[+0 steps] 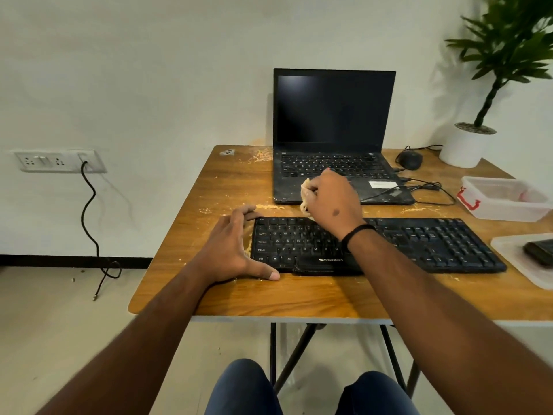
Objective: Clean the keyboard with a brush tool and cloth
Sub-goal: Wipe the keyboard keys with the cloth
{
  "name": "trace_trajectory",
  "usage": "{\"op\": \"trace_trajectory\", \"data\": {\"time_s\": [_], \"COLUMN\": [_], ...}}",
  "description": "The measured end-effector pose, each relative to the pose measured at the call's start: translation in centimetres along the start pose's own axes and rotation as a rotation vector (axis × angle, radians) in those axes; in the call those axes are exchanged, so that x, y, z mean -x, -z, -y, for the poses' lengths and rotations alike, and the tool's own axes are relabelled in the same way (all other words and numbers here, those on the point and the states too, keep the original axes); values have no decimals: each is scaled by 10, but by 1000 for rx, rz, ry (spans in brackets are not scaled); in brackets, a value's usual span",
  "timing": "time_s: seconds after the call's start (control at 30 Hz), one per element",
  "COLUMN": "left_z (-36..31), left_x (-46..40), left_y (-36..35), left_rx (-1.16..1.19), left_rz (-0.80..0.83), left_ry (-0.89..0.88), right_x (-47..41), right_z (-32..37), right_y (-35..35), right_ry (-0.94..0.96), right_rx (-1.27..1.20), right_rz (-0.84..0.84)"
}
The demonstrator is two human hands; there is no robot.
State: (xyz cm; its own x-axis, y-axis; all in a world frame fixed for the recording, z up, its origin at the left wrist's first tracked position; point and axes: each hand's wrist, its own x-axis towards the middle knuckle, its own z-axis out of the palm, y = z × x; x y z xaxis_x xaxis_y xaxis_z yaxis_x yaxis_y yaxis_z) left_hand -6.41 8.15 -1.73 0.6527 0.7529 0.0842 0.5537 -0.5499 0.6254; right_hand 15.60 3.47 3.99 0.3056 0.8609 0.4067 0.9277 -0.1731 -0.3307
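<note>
Head view, from the left: a white wall socket strip holds a black cable that hangs down the wall to the floor. A wooden folding table, dusted with pale crumbs, fills the middle. The left hand lies at the left end of the black full-size keyboard, its fingers spread and fairly straight, fingertips by the keyboard's far left corner and the thumb stretched along the near edge; it braces the keyboard rather than wrapping round it. The keyboard lies flat near the table's front edge, running from centre to right. The right hand is held over the keyboard's far edge, fingers curled round a bunched beige cloth that shows at the hand's left side; a black band sits on that wrist. Behind the hand stands an open black laptop with a dark screen and dusty deck, its cables trailing off to the right. A black mouse rests beside it, near a white pot with a green plant at the far right corner. Right of the laptop sits a clear plastic box with a red latch; its contents cannot be made out. Nearest the right edge, a clear shallow lid or tray carries a dark flat object, cut off by the frame.
</note>
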Motion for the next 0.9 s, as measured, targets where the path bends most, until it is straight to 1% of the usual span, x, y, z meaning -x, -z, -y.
{"op": "trace_trajectory", "data": {"time_s": [0.03, 0.13, 0.2, 0.27, 0.3, 0.4, 0.43, 0.53, 0.57, 0.67, 0.8, 0.83, 0.9], "left_z": [0, 1, 2, 2, 2, 3, 3, 2, 2, 1, 3, 3, 3], "left_x": [0, -1, -1, -1, -2, -2, -2, -2, -2, -2, -2, -2, -2], "left_y": [0, -1, -2, -2, -3, -3, -3, -2, -2, -2, -3, -3, -3], "left_rx": [0, -5, -14, -10, -8, -7, -7, 12, 23, 24, 15, 11, -3], "left_rz": [-4, -17, -24, -34, -37, -38, -36, -30, -24, -21, -40, -38, -33], "left_ry": [-3, -9, -13, -17, -17, -12, -10, 3, 2, -8, 6, 12, 16], "right_x": [7, 37, 49, 49, 47, 42, 43, 58, 64, 68, 63, 61, 55], "right_z": [5, 18, 19, 20, 23, 38, 43, 55, 56, 56, 53, 53, 51], "right_y": [2, -4, -3, 8, 14, 17, 14, -4, -7, -3, 15, 19, 23], "right_ry": [6, 68, 99, 73, 67, 91, 106, 146, 156, 144, 112, 117, 125], "right_rx": [-38, -30, 9, -21, -49, -59, -39, 71, 109, 132, 115, 107, 79], "right_rz": [20, 250, 284, 340, 343, 182, 185, 396, 416, 405, 528, 530, 455]}}
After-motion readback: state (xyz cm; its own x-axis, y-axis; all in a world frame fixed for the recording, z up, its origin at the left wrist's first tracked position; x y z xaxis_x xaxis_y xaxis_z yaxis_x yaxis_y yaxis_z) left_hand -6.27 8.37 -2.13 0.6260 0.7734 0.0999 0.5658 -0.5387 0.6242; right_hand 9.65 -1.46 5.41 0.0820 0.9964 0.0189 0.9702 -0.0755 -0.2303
